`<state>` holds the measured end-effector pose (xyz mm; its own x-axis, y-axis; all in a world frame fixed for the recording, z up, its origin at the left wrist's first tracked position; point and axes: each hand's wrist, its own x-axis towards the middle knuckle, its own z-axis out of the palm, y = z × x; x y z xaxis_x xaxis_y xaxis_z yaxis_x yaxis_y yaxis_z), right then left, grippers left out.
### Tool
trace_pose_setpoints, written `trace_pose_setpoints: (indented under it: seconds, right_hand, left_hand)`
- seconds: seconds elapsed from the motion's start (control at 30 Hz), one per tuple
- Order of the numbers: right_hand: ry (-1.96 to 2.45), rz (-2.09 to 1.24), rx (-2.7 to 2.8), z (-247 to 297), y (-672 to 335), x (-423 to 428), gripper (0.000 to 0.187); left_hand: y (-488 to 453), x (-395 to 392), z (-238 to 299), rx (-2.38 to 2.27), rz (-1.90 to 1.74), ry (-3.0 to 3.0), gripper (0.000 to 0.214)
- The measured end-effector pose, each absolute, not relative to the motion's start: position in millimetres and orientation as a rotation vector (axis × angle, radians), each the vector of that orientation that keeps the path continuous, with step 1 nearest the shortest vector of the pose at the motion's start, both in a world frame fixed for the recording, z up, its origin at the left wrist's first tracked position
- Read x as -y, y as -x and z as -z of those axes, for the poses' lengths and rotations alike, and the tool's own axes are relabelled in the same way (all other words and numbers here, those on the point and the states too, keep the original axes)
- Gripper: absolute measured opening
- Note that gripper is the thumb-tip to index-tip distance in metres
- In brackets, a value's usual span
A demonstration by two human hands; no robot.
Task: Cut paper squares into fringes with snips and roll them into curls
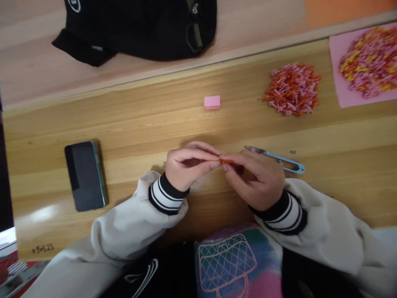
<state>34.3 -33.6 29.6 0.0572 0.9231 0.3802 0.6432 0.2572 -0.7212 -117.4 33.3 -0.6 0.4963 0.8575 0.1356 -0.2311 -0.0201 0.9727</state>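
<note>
Both hands meet above the wooden table. My left hand [189, 163] pinches one end of a small thin orange strip [228, 160] between thumb and fingertips. The strip's other end lies in the fingertips of my right hand [256, 176], which is closed on it; part of it is hidden by the fingers. Blue-handled thread snips [281, 159] lie beside my right hand, partly behind its knuckles. Farther up the table is a small pink block [212, 102], perhaps stacked paper.
A heap of thin pink and orange pieces [293, 89] lies at upper right. Beside it, a pink sheet [341, 93] bears a larger heap with yellow pieces too. At left lies a phone [85, 176]. A black bag [139, 29] rests on the adjoining table.
</note>
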Motion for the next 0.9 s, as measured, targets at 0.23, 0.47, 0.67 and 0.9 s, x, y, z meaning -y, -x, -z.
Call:
trace_pose_setpoints:
  seconds: [0.23,0.47,0.67,0.9]
  right_hand:
    - [1.473,-0.417,1.639,-29.4,-34.8,33.2,0.012]
    - [1.482,-0.429,1.624,-29.5,-33.3,33.4,0.011]
    - [1.467,-0.431,1.631,-28.6,-33.4,32.9,0.010]
    - [1.482,-0.421,1.649,-29.6,-34.0,33.9,0.009]
  left_hand:
    - [116.7,-33.4,-2.1,-0.651,-0.932,-1.324,0.019]
    - [117.5,-31.9,-0.8,-0.632,-0.948,-1.316,0.020]
    - [117.6,-32.7,-1.4,-0.639,-0.939,-1.327,0.019]
    - [116.7,-32.9,-1.2,-0.629,-0.950,-1.320,0.019]
